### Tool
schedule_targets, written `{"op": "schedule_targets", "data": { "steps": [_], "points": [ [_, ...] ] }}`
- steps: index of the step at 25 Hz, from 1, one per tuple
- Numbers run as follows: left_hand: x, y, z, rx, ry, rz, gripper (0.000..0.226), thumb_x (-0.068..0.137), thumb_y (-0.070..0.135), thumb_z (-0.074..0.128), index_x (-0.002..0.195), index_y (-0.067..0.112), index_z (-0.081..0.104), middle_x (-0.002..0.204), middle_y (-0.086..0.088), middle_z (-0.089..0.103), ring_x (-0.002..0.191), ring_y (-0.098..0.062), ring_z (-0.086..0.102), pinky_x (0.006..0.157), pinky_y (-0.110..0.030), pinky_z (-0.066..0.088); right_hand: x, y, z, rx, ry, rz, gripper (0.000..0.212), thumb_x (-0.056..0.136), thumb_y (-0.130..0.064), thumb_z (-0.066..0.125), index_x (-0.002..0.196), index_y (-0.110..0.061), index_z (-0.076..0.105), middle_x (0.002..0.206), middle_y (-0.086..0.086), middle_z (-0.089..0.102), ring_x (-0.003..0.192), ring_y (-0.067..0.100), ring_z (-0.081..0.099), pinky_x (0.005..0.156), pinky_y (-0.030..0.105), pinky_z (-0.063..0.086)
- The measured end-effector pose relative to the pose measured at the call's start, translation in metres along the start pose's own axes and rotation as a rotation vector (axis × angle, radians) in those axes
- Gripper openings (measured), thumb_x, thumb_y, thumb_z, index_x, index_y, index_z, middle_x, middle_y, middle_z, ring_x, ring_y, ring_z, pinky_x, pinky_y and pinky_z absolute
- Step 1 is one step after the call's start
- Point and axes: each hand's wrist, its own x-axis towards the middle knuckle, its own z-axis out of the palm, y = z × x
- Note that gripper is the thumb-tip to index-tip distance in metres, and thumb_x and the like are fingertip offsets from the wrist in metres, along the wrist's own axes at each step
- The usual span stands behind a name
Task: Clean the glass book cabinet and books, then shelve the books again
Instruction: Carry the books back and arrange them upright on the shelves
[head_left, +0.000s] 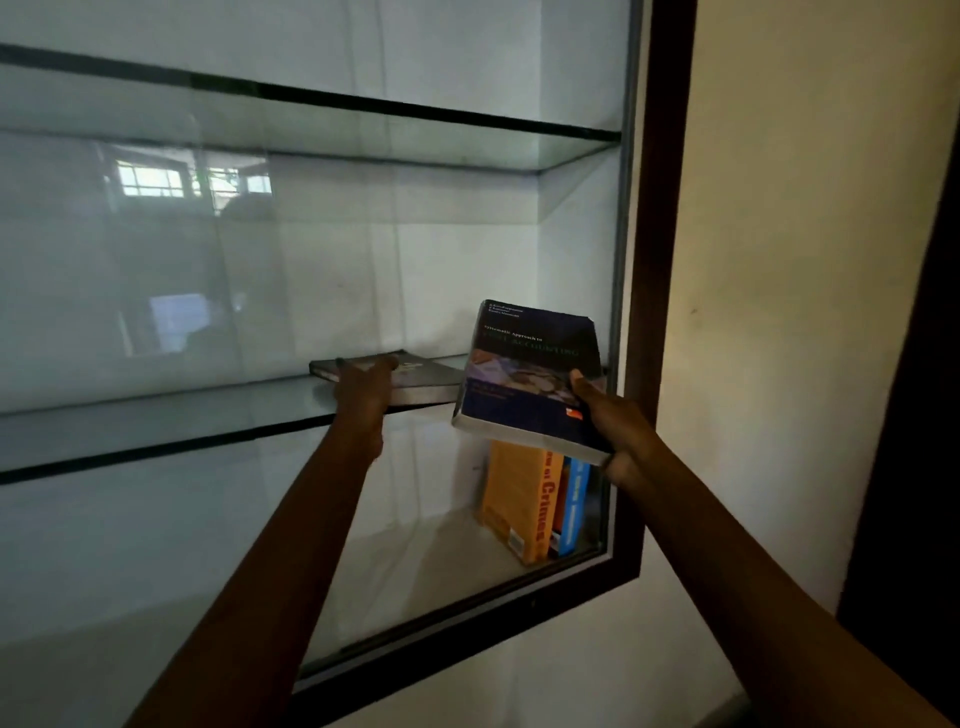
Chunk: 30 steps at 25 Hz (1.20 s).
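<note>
A dark blue paperback (530, 374) is held tilted in front of the cabinet's right side; my right hand (610, 415) grips its lower right corner, thumb on the cover. My left hand (366, 389) reaches onto the middle glass shelf (156, 426) and rests on a dark book (415, 376) lying flat there, fingers over its near left part. On the bottom shelf an orange book (519, 499) and a blue book (574, 504) stand upright against the right wall.
The wall cabinet has a dark wooden frame (660, 208) and a higher glass shelf (363, 140) holding nothing. A sliding glass pane (156, 286) covers the left half and reflects a window. Plain wall lies to the right, with a dark door edge (914, 415).
</note>
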Motion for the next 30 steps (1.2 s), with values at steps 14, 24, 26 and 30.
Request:
{"op": "schedule_targets", "data": {
  "steps": [14, 24, 26, 30],
  "points": [
    [-0.115, -0.021, 0.078, 0.15, 0.026, 0.641, 0.054, 0.085, 0.001, 0.064, 0.13, 0.024, 0.047, 0.115, 0.014, 0.06, 0.095, 0.011, 0.058, 0.088, -0.017, 0.048, 0.046, -0.015, -0.01, -0.16, -0.23, -0.136, 0.03, 0.089, -0.048, 0.051, 0.103, -0.023, 0.058, 0.109, 0.01, 0.065, 0.104, 0.028, 0.062, 0.09, 0.041, 0.05],
    [-0.08, -0.049, 0.128, 0.419, -0.128, 1.327, 0.056, 0.086, -0.002, 0.048, 0.136, 0.022, 0.039, 0.142, 0.012, 0.041, 0.135, -0.005, 0.036, 0.106, -0.046, 0.039, 0.028, -0.115, -0.024, -0.199, -0.287, -0.384, 0.013, 0.09, -0.014, 0.057, 0.103, -0.011, 0.055, 0.11, 0.015, 0.062, 0.074, 0.022, 0.065, 0.052, 0.027, 0.057],
    [-0.066, -0.038, 0.131, 0.442, -0.304, 1.186, 0.053, 0.093, 0.027, 0.05, 0.142, 0.031, 0.032, 0.149, 0.014, 0.03, 0.138, -0.01, 0.03, 0.108, -0.045, 0.037, 0.046, -0.123, -0.018, -0.241, -0.219, -0.492, 0.011, 0.09, -0.007, 0.056, 0.091, -0.018, 0.057, 0.107, 0.012, 0.064, 0.082, 0.024, 0.066, 0.06, 0.032, 0.059],
    [-0.028, -0.015, 0.155, 0.295, -0.397, 0.607, 0.057, 0.093, 0.047, 0.047, 0.143, 0.035, 0.023, 0.145, 0.011, 0.031, 0.131, -0.002, 0.032, 0.093, -0.006, 0.032, 0.092, -0.137, -0.006, -0.608, 0.018, -0.796, 0.035, 0.088, -0.01, 0.06, 0.122, -0.01, 0.051, 0.122, 0.011, 0.06, 0.11, 0.027, 0.058, 0.091, 0.037, 0.049]
  ]
}}
